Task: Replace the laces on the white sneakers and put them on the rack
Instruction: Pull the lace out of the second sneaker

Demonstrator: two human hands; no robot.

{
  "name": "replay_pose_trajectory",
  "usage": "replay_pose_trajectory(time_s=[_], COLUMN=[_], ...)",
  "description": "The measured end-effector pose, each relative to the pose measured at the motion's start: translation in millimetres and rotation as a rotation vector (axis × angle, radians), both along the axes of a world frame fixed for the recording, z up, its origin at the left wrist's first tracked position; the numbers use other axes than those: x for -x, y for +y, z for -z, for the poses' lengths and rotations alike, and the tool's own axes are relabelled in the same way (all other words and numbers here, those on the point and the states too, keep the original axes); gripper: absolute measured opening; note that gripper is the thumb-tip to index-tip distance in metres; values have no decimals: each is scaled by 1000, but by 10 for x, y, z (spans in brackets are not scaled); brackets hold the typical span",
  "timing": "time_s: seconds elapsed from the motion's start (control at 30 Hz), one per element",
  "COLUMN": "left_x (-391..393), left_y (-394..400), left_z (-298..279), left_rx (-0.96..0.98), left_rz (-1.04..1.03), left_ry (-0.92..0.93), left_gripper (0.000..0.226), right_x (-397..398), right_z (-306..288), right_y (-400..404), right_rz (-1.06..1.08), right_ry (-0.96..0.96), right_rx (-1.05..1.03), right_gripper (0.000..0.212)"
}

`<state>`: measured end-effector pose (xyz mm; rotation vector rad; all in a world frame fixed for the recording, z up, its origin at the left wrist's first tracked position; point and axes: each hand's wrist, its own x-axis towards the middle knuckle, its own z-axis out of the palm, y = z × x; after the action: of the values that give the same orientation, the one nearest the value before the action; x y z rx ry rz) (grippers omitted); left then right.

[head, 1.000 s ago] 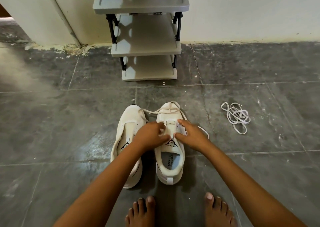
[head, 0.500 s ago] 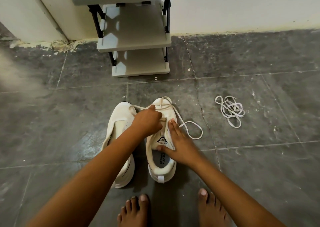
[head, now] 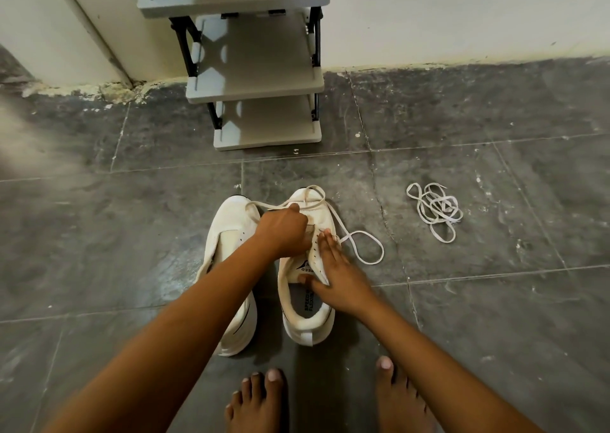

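Clearly the step in hand is unlacing the right-hand sneaker of the pair. Going from left to right in the frame: the left sneaker (head: pixel 227 267) lies on the grey tiled floor (head: pixel 99 251) at centre, its eyelet rows bare as far as they show, so it looks already stripped. The left hand (head: pixel 285 231) reaches across it to the right sneaker (head: pixel 307 284), which stands just beside it, toe pointing toward the shoe rack (head: pixel 260 79) at the top of the frame. That hand's fingers are curled over the forward part of the lacing; its grip seems clamped on the old lace (head: pixel 359 248), though the contact itself is hidden under the knuckles. The right hand (head: pixel 336 277) lies flatter along the shoe's right flank, fingers nearly straight and pressing, thumb at the collar. One loose loop of the lace trails onto the floor to the right, another arches over the toe.

To do this well, the right hand should pin the shoe firmly while the left draws the lace out one crossing at a time, straight up from the eyelets, so it does not snag.

Both sneakers are off-white, somewhat yellowed, with a dark logo on the tongue and printing on the insole. Farther right, well apart, a tangled white lace bundle (head: pixel 435 211) waits, probably the replacements.
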<state>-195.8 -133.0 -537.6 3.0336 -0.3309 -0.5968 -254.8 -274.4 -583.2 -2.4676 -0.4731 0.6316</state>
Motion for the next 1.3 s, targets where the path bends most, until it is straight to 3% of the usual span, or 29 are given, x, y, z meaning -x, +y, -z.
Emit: replay_pose_trajectory(time_s=[0.2,0.27,0.3,0.47,0.57,0.63,0.77,0.83,0.97,1.13,1.3], left_x=[-19,30,42,27,-7,-43,-10,62,10,31,35], left_y=[95,111,121,201,72,33,122,106,148,221,97], left_z=[-110,-80,-52,-40,-108,-198,-351,-365,-173,-48,-54], left_rx=[654,768,748,131,32,145,703,836,450,211,51], left_rz=[-401,-495,-491,-154,-75,-147,-485,-525,-315,-182,-2], left_ry=[326,353,329,62,20,103,285,311,70,82,53], left_gripper=[17,15,17,30,30,35,21,19,27,32,37], right_x=[14,12,10,19,11,24,37,16,27,45,-4], right_z=[10,28,25,45,45,26,32,32,23,67,53], right_y=[9,11,12,20,21,18,6,21,46,30,38], right_rz=[-49,-40,-38,-31,-28,-51,1,25,36,-6,-68], right_ry=[-16,-22,-25,-36,-49,-22,21,-10,-48,-161,-106], right_rx=[16,14,15,-2,17,21,19,45,77,49,83], right_gripper=[88,87,87,88,88,89,92,89,90,93,86])
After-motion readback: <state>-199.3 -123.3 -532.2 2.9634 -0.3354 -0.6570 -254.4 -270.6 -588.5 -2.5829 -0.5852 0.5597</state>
